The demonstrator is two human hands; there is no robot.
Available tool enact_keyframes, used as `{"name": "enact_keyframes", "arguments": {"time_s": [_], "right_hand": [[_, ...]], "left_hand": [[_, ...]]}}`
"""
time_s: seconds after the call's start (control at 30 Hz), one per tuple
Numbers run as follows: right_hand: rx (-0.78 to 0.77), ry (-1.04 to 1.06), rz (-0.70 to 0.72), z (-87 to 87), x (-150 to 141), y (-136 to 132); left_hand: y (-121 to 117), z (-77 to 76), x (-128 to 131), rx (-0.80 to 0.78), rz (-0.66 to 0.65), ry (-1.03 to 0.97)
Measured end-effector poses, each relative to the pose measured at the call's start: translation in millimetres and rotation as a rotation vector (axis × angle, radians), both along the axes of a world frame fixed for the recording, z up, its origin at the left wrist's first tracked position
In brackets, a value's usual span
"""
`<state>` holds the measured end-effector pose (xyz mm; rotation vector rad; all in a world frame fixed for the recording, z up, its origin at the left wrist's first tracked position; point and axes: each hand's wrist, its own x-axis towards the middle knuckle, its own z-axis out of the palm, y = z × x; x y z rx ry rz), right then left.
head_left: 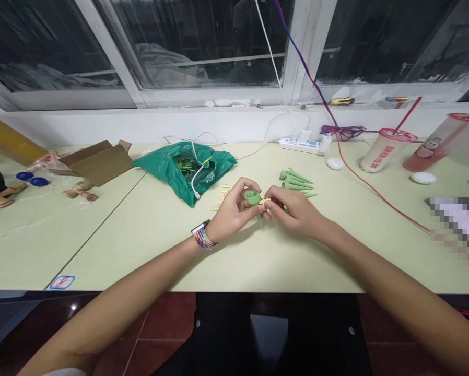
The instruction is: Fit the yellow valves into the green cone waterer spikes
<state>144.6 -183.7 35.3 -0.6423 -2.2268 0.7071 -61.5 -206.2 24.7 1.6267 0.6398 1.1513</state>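
My left hand (238, 209) is closed around a green plastic spike (252, 197) with a wide, threaded round mouth; its pointed end shows below my fingers. At the side of that spike, my right hand (291, 209) pinches a small yellow plastic piece (264, 201). The fingertips of both hands meet there, so whether the piece sits in the spike is hidden. Several more yellow pieces (223, 192) lie on the table left of my left hand. Beyond my right hand rests a group of green spikes (297, 180), tips pointing right.
A torn green plastic bag (167, 164) with green parts inside lies behind my left hand. An open cardboard box (101, 162) and wooden toys (81, 190) are at left. A power strip (303, 145), a red cable (367, 193) and drink cups (387, 150) stand at the back right.
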Motion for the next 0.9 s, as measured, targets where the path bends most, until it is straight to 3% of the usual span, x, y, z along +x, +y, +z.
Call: {"name": "enact_keyframes", "arguments": {"time_s": [0.2,0.27,0.37,0.43,0.5,0.6,0.67,0.73,0.83,0.9], "right_hand": [[-0.319,0.091,-0.072,-4.1,-11,-3],[-0.248,0.049,-0.085,-5.8,-9,-3],[0.02,-0.042,-0.084,-6.1,-3,-2],[0.062,-0.038,-0.062,-6.2,-2,-3],[-0.066,0.039,-0.042,-7.4,-7,-3],[-0.422,0.194,-0.022,-11.3,-17,-4],[-0.57,0.232,-0.01,-13.0,-19,-3],[-0.462,0.191,-0.024,-12.7,-15,-2],[-0.018,0.075,-0.055,-9.8,-4,-1],[0.154,0.024,-0.056,-8.3,0,-1]], "left_hand": [[-4,-4.6,-1,0.316,0.27,0.215],[-2,-1.3,0,0.235,0.207,0.177],[0,8.3,0,-0.019,0.002,0.066],[0,12.2,-1,-0.034,-0.028,0.056],[-2,11.1,-2,0.083,0.073,0.105],[-7,3.4,-3,0.357,0.284,0.28],[-8,0.0,-2,0.397,0.326,0.309],[-7,1.4,1,0.211,0.222,0.199],[-6,9.5,5,-0.168,-0.05,-0.009],[-6,13.4,7,-0.259,-0.121,-0.066]]}}
